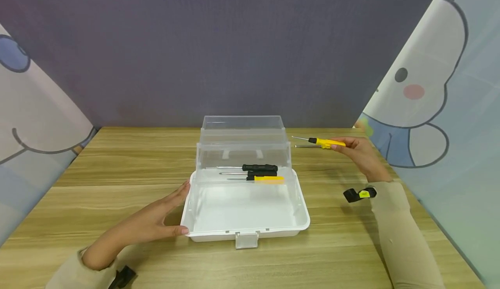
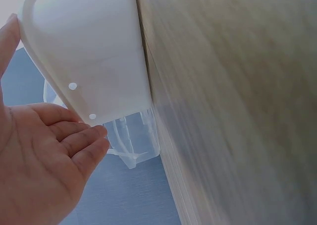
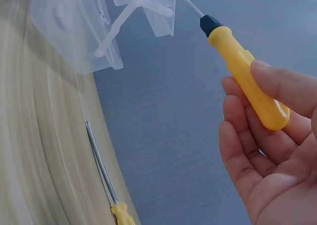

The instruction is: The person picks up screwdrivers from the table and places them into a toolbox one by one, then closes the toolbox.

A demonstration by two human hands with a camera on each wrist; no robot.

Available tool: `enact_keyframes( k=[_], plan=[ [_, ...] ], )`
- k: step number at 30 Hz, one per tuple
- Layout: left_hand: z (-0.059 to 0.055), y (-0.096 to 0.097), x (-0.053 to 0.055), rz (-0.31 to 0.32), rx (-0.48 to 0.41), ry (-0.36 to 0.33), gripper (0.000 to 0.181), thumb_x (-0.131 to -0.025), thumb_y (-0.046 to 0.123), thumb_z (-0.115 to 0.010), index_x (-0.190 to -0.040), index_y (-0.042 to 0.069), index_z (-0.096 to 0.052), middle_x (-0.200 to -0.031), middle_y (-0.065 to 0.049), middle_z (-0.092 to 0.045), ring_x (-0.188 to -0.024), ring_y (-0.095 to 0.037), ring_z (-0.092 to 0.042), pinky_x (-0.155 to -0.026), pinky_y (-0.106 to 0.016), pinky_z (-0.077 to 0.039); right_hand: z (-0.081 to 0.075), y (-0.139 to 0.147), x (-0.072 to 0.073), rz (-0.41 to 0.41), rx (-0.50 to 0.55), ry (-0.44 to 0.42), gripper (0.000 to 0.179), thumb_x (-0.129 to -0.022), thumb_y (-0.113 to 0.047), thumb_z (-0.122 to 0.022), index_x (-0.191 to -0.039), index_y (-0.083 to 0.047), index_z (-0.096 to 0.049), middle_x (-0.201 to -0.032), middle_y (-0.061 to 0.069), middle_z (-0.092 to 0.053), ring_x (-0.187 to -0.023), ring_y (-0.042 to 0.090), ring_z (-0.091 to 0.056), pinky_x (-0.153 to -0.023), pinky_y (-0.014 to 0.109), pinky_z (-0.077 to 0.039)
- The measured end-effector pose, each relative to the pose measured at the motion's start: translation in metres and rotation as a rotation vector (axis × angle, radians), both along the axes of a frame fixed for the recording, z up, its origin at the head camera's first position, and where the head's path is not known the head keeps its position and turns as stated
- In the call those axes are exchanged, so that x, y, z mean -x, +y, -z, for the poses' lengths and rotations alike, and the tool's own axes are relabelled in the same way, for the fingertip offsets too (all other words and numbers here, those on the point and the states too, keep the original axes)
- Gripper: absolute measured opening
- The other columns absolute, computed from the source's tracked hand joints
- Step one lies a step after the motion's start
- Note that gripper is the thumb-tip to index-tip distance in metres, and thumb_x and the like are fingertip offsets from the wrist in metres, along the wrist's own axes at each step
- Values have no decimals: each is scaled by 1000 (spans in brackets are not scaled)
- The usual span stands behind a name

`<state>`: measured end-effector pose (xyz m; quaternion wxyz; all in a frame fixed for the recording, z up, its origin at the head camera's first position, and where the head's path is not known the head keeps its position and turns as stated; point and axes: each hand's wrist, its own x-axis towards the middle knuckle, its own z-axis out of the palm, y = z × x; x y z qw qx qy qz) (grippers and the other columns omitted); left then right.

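Observation:
A white plastic toolbox (image 1: 244, 213) stands on the table, its clear tiered top raised at the back. My left hand (image 1: 150, 221) rests against its left side, thumb at the front corner and extended fingers along the rim. To the right of the box, my right hand (image 1: 363, 159) pinches the yellow handle of a screwdriver (image 3: 242, 74) between thumb and fingers, its tip pointing left. Below it another yellow-handled screwdriver (image 3: 102, 163) lies on the table. Toward the rear of the box lie two black-handled screwdrivers (image 1: 259, 167) and a yellow-and-black one (image 1: 269, 178).
The transparent lid and trays (image 1: 242, 135) rise behind the box. A clear latch (image 1: 246, 240) hangs at its front. A grey-blue partition (image 1: 234, 50) closes off the wooden table (image 1: 129, 172) at the back, with cartoon-printed panels on both sides.

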<state>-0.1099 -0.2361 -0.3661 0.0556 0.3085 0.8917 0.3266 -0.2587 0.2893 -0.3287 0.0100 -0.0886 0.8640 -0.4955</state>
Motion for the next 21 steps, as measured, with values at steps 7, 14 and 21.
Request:
enact_keyframes(
  k=[7, 14, 21],
  plan=[
    [1, 0, 0, -12, 11, 2, 94, -84, 41, -68, -150, 1, -14, -155, -20, -10, -137, -43, -18, -102, -3, -6, 0, -1, -1, -4, 15, 23, 43, -90, -34, -64, -119, -2, -64, -100, -16, -68, -97, 6, -58, -86, 29, -43],
    [-1, 1, 0, -13, 17, -9, 94, -84, 42, -68, -151, 4, -13, -155, -19, -9, -137, -42, -18, -102, -2, -7, -1, -3, -2, -13, 23, 34, 43, -89, -33, -65, -118, -1, -64, -100, -16, -68, -97, 6, -58, -86, 27, -42],
    [-1, 1, 1, -9, 17, -13, 94, -84, 41, -68, -150, 3, -13, -155, -19, -9, -137, -42, -18, -102, -2, -7, -3, -5, -5, -77, 41, 70, 38, -91, -26, -63, -119, 0, -64, -101, -17, -68, -97, 4, -58, -83, 18, -42]
  ],
)
